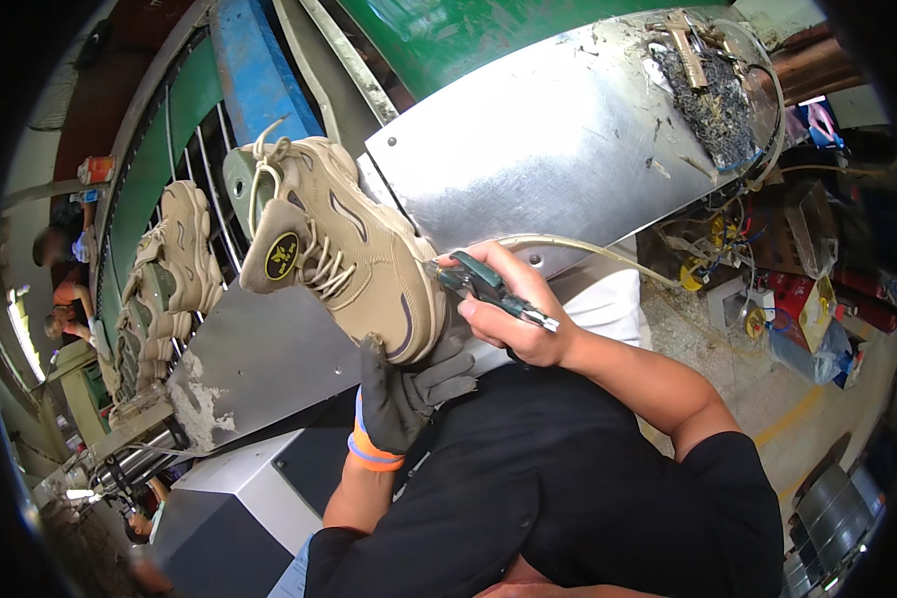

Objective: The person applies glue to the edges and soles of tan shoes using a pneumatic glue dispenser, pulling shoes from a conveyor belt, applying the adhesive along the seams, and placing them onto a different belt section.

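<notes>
A beige lace-up boot (369, 264) with a chunky sole and a round dark badge on its tongue lies tilted before me, its toe toward me. My left hand (404, 394), in a dark grey glove with an orange cuff, cups the toe from below, thumb against its side and fingers stretched along the sole. Bare, my right hand (523, 304) is closed around a small dark green hand tool (483, 282) with metal ends. The tool's tip is at the sole's edge near the toe; whether it touches cannot be made out. Its exact kind is unclear.
A metal plate (558, 130) extends behind the boot, with dark debris (713, 110) at its far right. A pale hose (588, 244) runs past my right hand. More beige boots (184, 244) stand on a green rack at left. Boxes and cables (767, 299) clutter the floor at right.
</notes>
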